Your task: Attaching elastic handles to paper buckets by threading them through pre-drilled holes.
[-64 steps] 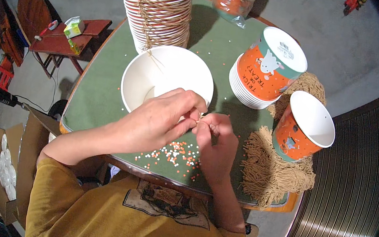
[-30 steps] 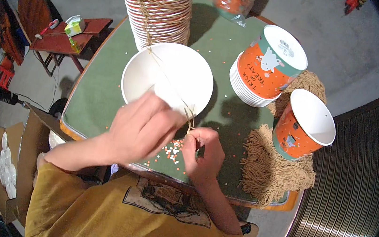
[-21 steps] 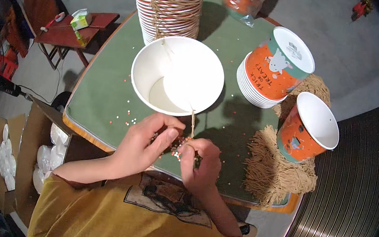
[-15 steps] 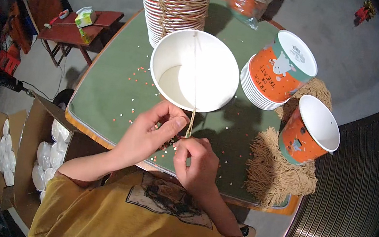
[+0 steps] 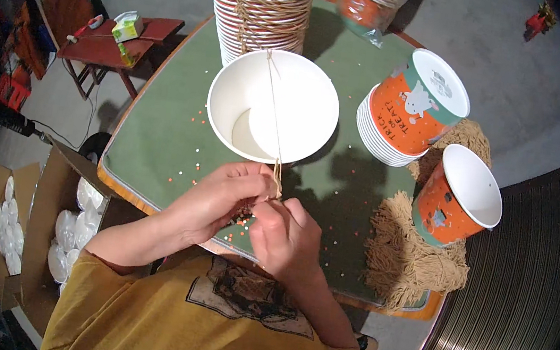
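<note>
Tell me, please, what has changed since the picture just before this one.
The left hand has moved right to the cord, close to the right hand, which stays there; the large white cup has shifted slightly left relative to the tall cup stack. The upside-down cups and tan cord bundle are unmoved.

Cord (image 5: pixel 278 170) end hidden in the right hand's (image 5: pixel 286 237) pinch; left hand's (image 5: pixel 222 194) grip unclear. Confetti dots (image 5: pixel 240 222) partly covered by left hand. Tall cup stack (image 5: pixel 266 12) and bagged cups (image 5: pixel 364 5) cropped at top edge.
</note>
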`<action>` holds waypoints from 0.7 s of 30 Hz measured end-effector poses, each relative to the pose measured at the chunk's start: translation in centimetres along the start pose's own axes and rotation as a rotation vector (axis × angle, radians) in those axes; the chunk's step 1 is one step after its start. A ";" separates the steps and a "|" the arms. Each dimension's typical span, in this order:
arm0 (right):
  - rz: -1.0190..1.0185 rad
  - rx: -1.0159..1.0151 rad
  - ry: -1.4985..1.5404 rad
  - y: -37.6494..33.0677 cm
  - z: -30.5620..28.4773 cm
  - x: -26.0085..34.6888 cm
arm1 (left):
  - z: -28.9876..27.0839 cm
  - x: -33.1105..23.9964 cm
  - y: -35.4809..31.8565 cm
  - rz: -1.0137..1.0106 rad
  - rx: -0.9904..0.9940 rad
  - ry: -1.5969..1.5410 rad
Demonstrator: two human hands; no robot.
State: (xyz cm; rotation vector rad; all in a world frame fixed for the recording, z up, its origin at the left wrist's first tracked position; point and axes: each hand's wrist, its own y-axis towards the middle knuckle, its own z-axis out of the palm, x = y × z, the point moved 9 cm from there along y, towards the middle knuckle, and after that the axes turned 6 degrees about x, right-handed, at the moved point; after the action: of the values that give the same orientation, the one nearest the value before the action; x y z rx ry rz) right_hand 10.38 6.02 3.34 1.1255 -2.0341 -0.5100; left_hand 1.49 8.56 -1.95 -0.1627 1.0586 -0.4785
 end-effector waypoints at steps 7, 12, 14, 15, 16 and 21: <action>-0.099 0.143 0.043 0.5 0.2 0.6 | -1.6 -0.5 1.0 0.059 -0.066 -0.239; -0.099 0.172 0.005 1.1 0.1 0.3 | -2.8 -1.2 1.3 0.136 -0.142 -0.233; -0.092 0.185 -0.019 1.4 0.1 0.2 | -2.8 -1.4 1.5 0.164 -0.162 -0.219; -0.099 0.209 -0.022 1.6 0.3 0.2 | -3.0 -1.6 1.5 0.193 -0.181 -0.203; -0.107 0.234 -0.025 1.7 0.5 0.2 | -3.0 -1.7 1.6 0.193 -0.181 -0.204; 0.029 0.341 -0.099 1.9 0.6 -1.5 | -2.6 -2.9 2.3 0.120 -0.104 -0.011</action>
State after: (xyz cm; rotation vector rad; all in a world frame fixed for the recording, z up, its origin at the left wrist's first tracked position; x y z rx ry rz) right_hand 9.33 8.28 3.55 1.2873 -2.2792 -0.2108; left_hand -1.19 12.14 -1.70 -0.1928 1.0765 -0.3144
